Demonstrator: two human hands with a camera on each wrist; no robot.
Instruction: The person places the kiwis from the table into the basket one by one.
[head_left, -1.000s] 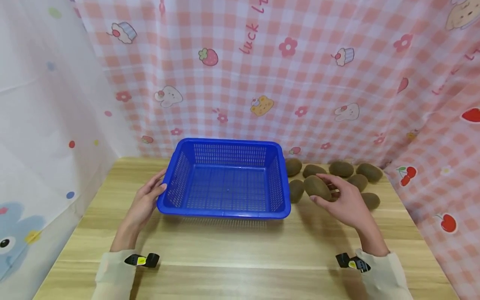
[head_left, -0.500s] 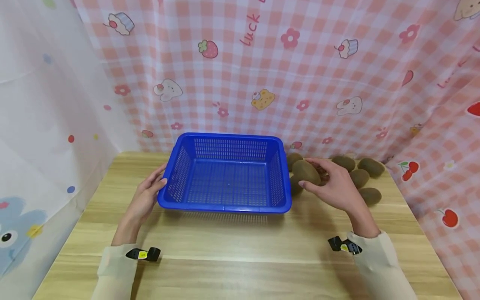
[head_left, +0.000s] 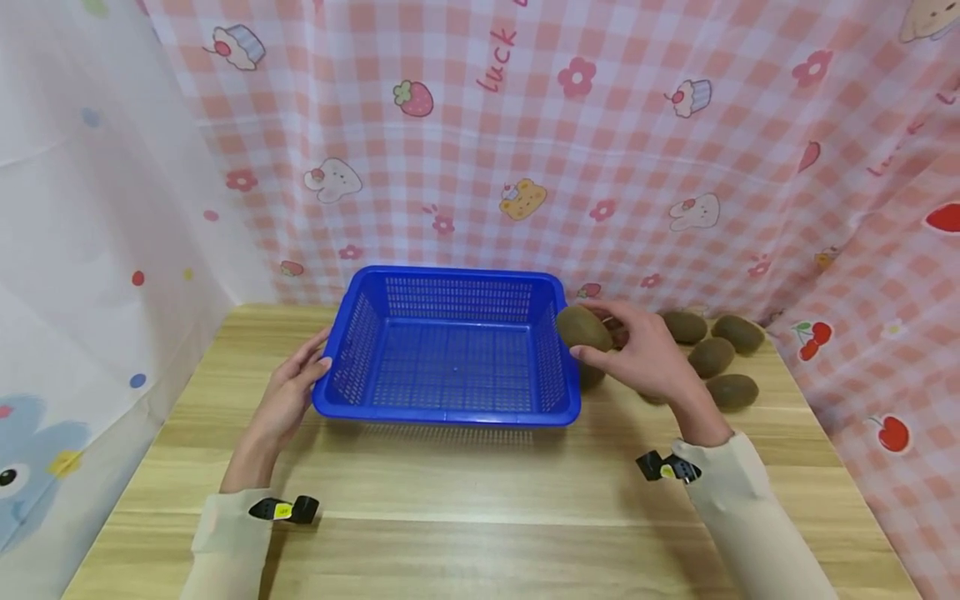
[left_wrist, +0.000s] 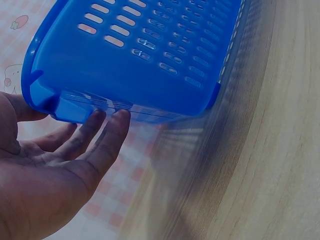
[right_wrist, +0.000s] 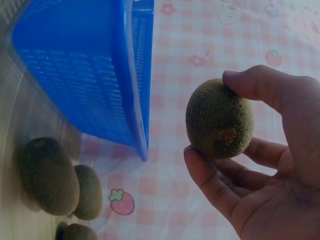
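A blue plastic basket [head_left: 450, 417] with slotted walls stands on the table, and no fruit shows inside it. My left hand [head_left: 287, 395] holds its left end, thumb at the rim and fingertips against the outer wall [left_wrist: 112, 90]. A brown fuzzy kiwi [head_left: 582, 328] is pinched between the thumb and fingers of my right hand [head_left: 647, 350]. That held kiwi [right_wrist: 220, 120] is raised off the table, by the basket's right rim. Under and behind this hand, other kiwis [right_wrist: 49, 175] are partly hidden in the head view.
Several loose kiwis [head_left: 711, 357] lie at the back right of the wooden table [head_left: 465, 517]. A pink checked cloth [head_left: 465, 150] hangs along the back and right, and a white cloth [head_left: 97, 233] hangs at the left.
My right hand has carried the kiwi leftward and slightly up, from above the other kiwis to the basket's right rim. The left hand and the basket have stayed in place.
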